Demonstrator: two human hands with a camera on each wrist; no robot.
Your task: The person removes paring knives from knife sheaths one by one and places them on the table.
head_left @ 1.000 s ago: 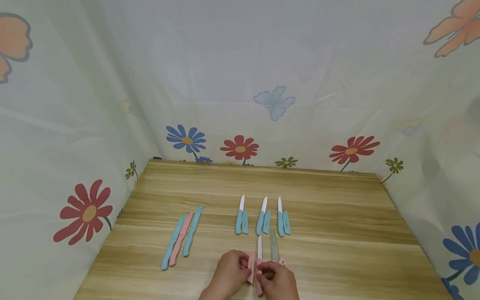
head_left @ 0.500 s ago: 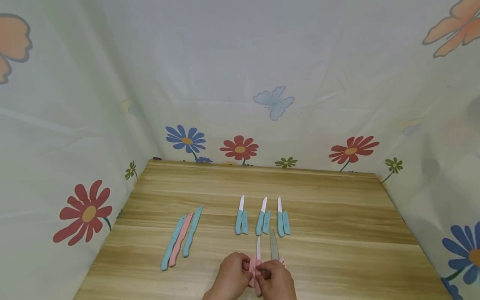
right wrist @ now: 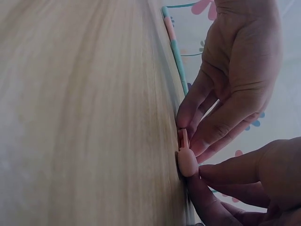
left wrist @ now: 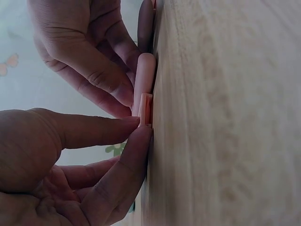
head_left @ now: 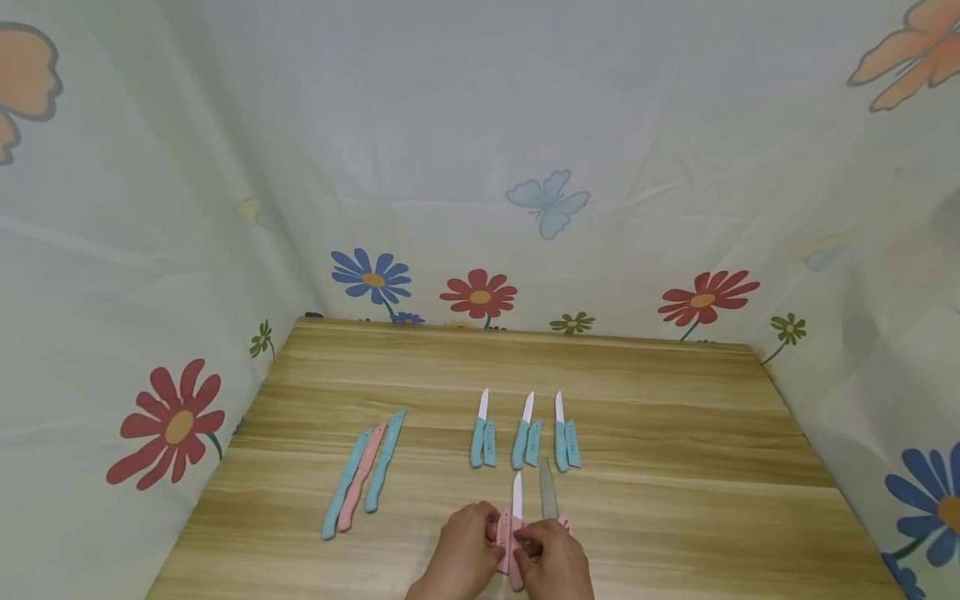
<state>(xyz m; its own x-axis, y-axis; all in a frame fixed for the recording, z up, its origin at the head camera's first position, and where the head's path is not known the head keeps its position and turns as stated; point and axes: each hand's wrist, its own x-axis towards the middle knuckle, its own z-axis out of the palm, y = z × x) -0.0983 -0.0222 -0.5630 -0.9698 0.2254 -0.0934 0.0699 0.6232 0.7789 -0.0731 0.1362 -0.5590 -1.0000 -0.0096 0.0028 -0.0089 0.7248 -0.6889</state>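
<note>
Near the front edge of the wooden table (head_left: 675, 500), both hands meet over a pink knife (head_left: 517, 498) with a white blade. My left hand (head_left: 486, 533) pinches a pink sheath (head_left: 504, 533) that lies flat beside the knife's handle. My right hand (head_left: 527, 547) holds the pink handle (right wrist: 187, 162). In the left wrist view, my left thumb and forefinger (left wrist: 141, 136) close on the sheath's end (left wrist: 146, 107), low against the table. In the right wrist view, the sheath (right wrist: 184, 137) stands just past the handle's end.
A second pink-handled knife (head_left: 548, 493) with a grey blade lies just right of my hands. Three teal knives with their sheaths (head_left: 525, 440) lie in a row behind. Three sheathed knives (head_left: 363, 475), two teal and one pink, lie to the left. Flowered cloth (head_left: 150, 250) walls the table.
The hands have drawn closer together. The pink sheath has moved in against the pink knife's handle and now lies straight beside it.
</note>
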